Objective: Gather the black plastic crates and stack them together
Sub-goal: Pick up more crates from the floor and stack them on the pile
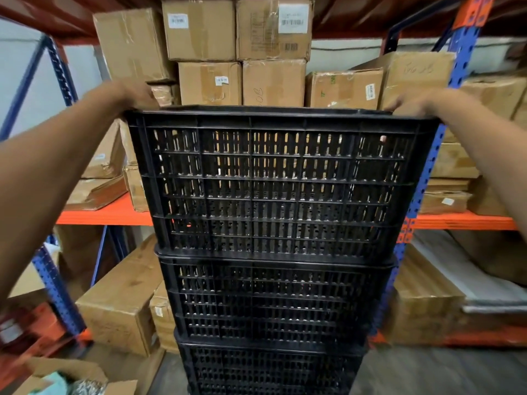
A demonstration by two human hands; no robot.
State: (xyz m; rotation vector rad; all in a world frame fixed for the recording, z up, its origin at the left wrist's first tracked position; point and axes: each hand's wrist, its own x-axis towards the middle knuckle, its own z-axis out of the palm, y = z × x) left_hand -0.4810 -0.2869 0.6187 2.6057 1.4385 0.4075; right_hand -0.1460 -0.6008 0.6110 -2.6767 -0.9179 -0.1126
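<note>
The top crate (281, 183), black slatted plastic, sat squarely on a second crate (275, 300), which in turn sat on a third crate (271, 369), the three forming one upright column in the middle of the view, just in front of the shelving. The left hand (134, 95) was closed over the top crate's upper left corner, fingers curled down over the rim, and the right hand (413, 102) gripped the upper right corner in the same way, one fingertip showing through the slats inside the wall. Both bare forearms reached in from the lower edges of the frame. Behind the column stood a rack (433, 166) with blue perforated uprights and orange beams. Its middle shelf carried stacked cardboard boxes (242, 52), several with white barcode labels. More cartons lay on the floor level beneath, one large box (119, 303) tilted to the left of the column, and an opened box (71, 377) sat at the lower left corner.
</note>
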